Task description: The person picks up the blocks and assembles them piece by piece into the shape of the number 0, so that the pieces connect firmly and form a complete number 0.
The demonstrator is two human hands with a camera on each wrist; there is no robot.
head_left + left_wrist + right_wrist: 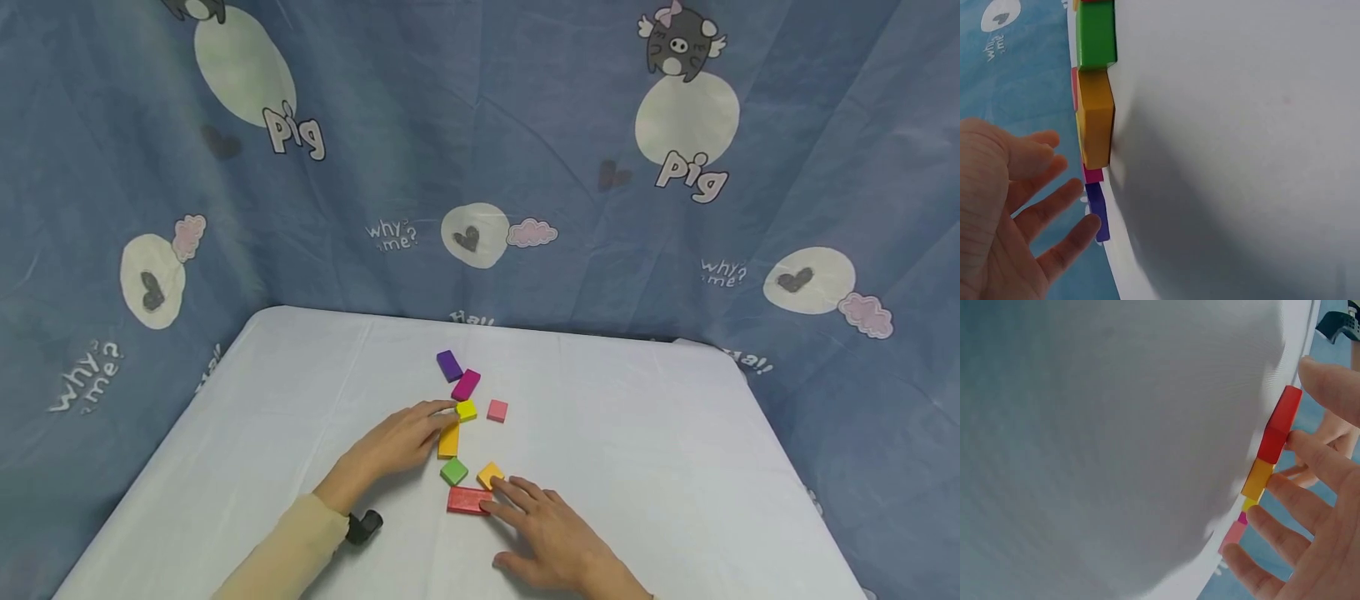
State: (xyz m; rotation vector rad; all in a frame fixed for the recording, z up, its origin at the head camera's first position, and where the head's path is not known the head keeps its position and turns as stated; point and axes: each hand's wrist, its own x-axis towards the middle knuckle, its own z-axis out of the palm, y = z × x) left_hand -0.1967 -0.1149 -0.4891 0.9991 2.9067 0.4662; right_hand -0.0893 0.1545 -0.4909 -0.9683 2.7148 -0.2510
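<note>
My left hand (405,435) reaches over from the left, its fingertips right at the small yellow block (466,410) and over the end of the long orange block (448,442). In the left wrist view its fingers (1063,247) are spread and loosely bent, with nothing between them. My right hand (551,533) hovers at the lower right with spread fingers. Its index fingertip overlaps the end of the red block (467,500), and another fingertip is at the orange cube (490,476). A green block (453,472) sits between the long orange block and the red one.
Farther back on the white table (637,433) lie a purple block (449,366) and a magenta block (466,385), end to end. A pink block (497,411) sits apart, right of the yellow one. A blue printed curtain (570,275) hangs behind the table.
</note>
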